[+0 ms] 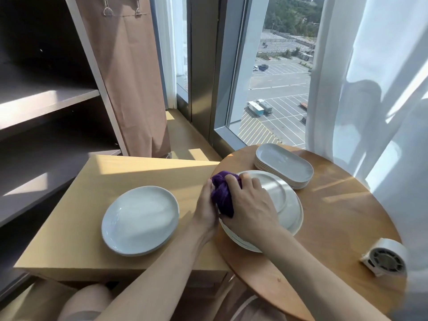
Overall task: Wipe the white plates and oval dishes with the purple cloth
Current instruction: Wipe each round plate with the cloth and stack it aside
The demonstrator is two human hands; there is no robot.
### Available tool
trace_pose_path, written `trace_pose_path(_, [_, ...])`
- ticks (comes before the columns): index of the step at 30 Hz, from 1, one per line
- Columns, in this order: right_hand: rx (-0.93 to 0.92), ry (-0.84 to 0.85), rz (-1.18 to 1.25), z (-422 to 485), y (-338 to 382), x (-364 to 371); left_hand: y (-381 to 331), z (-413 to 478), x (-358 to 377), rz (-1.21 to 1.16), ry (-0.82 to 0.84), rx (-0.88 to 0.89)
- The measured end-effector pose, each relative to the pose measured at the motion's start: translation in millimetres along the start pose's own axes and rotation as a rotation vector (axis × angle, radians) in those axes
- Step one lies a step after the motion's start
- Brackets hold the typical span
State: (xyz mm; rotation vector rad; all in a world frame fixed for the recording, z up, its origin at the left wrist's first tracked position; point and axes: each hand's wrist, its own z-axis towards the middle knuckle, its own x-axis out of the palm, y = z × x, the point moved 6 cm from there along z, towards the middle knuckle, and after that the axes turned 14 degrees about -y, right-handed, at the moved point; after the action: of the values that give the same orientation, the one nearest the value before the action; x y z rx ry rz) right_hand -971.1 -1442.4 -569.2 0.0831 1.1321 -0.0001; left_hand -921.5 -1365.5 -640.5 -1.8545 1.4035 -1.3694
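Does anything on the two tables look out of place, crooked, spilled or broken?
Nothing is spilled or broken. Only the stack of round plates looks untidy: its smaller top plate sits off-centre, and the stack lies close to the left edge of the round table.

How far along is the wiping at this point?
Probably done: the white plates set aside on the rectangular table, though cleanliness can't be judged. In hand: the right hand grips the purple cloth on the top plate of the round stack; the left hand touches the cloth at its rim. Left: the rest of that stack and the oval dishes behind it.
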Motion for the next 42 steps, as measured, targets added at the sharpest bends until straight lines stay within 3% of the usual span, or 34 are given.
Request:
trace_pose_path(7, [0.163,-0.043,0.043,39,0,14,1,14,-11,-0.038,-0.023,-0.035])
trace_pose_path(13, [0.247,0.078,-0.007,73,-15,29,3,13,-11,-0.138,-0.003,-0.046])
trace_pose_path(16, [0.303,0.151,-0.004,89,-29,33,-1,9,-9,-0.03,0.025,0.006])
trace_pose_path(21, [0.358,0.234,0.019,109,-52,39,1,0,4,0.29,0.075,0.251])
trace_pose_path(24, [0.397,0.255,0.01,114,-71,41,7,-1,3,0.364,0.039,0.262])
trace_pose_path(31, [0.596,0.214,0.139,93,-145,27,5,-3,7,0.463,0.019,0.255])
trace_pose_path(35, [0.713,0.089,0.201,48,-168,7,1,-11,15,0.535,-0.001,0.31])
trace_pose_path(42, [0.758,-0.107,0.268,-42,-148,-26,2,-8,15,0.582,-0.037,0.251])
